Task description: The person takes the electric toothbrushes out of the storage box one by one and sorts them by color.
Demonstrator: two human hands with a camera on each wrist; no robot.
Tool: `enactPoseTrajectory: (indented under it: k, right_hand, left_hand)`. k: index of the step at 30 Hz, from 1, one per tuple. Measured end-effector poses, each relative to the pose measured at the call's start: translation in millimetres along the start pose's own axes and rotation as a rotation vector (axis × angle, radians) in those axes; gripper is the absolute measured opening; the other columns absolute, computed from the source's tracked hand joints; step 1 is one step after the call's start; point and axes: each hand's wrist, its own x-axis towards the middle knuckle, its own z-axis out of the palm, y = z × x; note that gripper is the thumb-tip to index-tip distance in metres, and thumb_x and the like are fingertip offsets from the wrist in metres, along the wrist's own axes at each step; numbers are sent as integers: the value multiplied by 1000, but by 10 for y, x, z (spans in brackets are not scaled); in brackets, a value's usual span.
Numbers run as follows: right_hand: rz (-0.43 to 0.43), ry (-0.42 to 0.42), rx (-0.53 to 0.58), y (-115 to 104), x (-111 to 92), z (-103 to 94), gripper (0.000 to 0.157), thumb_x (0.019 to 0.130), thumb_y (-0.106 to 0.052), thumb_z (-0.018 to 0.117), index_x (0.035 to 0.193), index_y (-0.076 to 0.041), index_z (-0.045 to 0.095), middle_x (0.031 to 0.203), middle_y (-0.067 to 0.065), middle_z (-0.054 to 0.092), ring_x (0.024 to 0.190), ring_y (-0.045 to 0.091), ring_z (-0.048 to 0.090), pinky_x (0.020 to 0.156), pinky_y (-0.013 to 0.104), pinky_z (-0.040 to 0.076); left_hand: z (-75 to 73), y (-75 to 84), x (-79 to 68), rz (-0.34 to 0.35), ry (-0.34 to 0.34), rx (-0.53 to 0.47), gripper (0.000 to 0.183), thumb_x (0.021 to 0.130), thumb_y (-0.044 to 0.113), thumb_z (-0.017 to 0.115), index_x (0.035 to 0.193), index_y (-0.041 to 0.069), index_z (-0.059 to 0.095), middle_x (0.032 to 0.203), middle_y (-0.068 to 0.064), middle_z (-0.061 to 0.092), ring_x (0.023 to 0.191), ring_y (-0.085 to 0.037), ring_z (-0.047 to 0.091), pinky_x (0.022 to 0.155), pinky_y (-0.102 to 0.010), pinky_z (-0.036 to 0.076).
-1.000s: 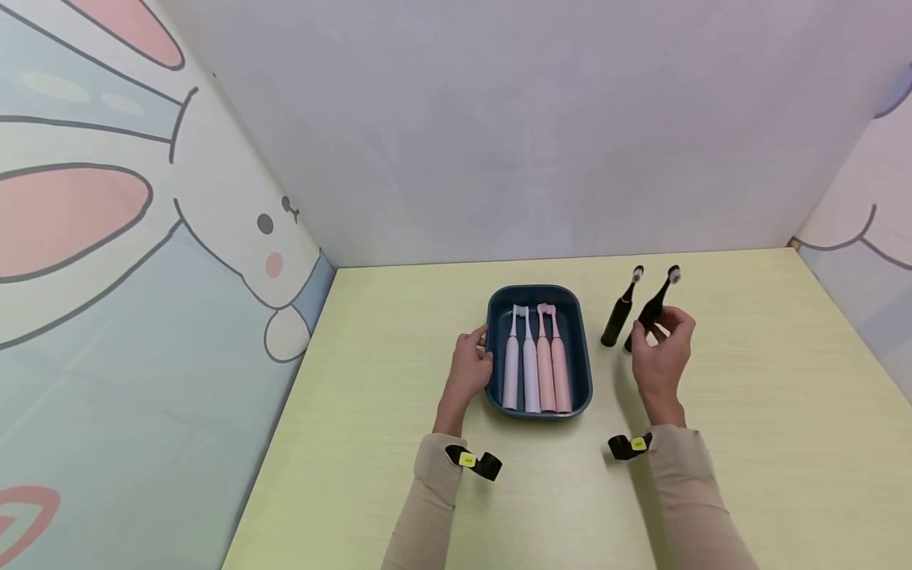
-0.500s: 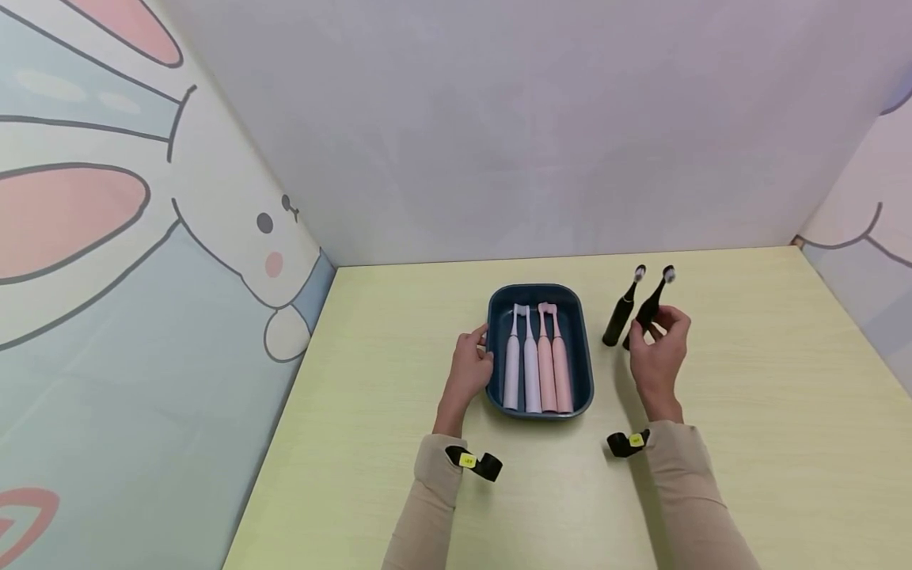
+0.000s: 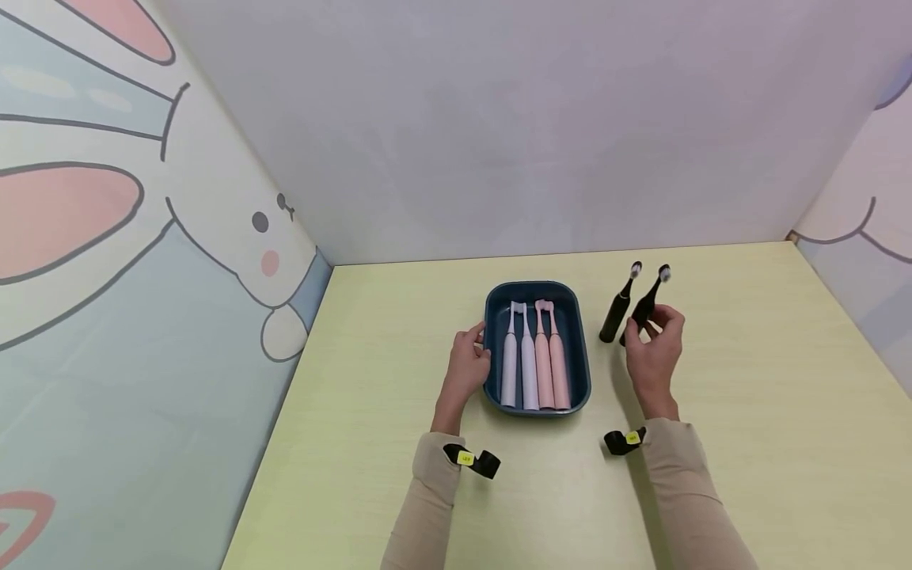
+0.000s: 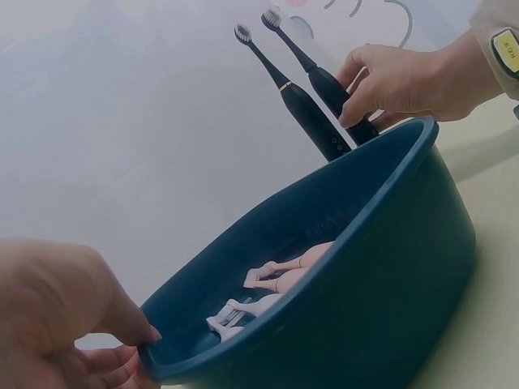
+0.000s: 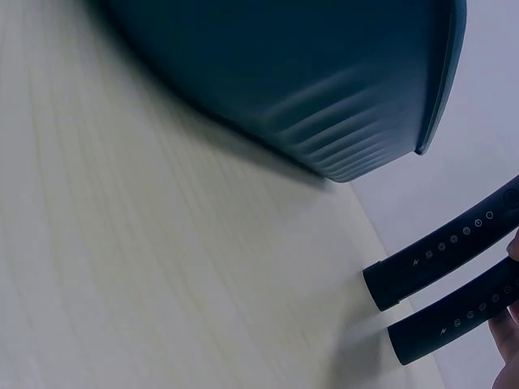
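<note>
A dark blue plastic tray [image 3: 586, 372] holds two white electric toothbrushes [image 3: 529, 372] and two pink ones [image 3: 559, 372], lying side by side with heads toward the far end. My left hand [image 3: 468, 366] grips the tray's left rim, thumb over the edge in the left wrist view. To the tray's right, a black electric toothbrush [image 3: 616, 317] stands upright on its base. Just right of it, my right hand [image 3: 655, 352] pinches a second black electric toothbrush [image 3: 644, 307] by its handle, also upright. Both handles [image 5: 446, 247] show a column of small marks in the right wrist view.
A pale yellow wooden table [image 3: 370, 412] lies under everything. Behind it rises a plain whitish wall [image 3: 499, 142]. Walls with cartoon drawings [image 3: 214, 237] flank it on the left and right.
My right hand has shifted slightly left, bringing its black toothbrush a little nearer the other black one. The left hand keeps its hold on the tray.
</note>
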Motion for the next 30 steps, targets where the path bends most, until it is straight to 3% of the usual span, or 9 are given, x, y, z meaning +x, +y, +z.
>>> enactPoseTrajectory:
  k: [16, 30]
  right_hand:
    - [14, -9, -21, -39, -16, -10, 44, 84, -3, 64, 124, 0, 48, 111, -13, 47, 106, 2, 49, 93, 20, 45]
    - [-44, 17, 63, -154, -51, -86, 49, 83, -1, 66, 128, 1, 45, 117, -1, 48, 110, 11, 49, 101, 28, 42]
  left_hand:
    - [4, -16, -9, 13, 5, -1, 51, 92, 2, 52, 142, 8, 45, 114, -12, 49, 85, -17, 51, 75, -29, 48]
    - [-7, -2, -12, 25, 2, -2, 51, 92, 1, 52, 142, 7, 45, 114, -13, 49, 84, -17, 51, 74, -31, 47]
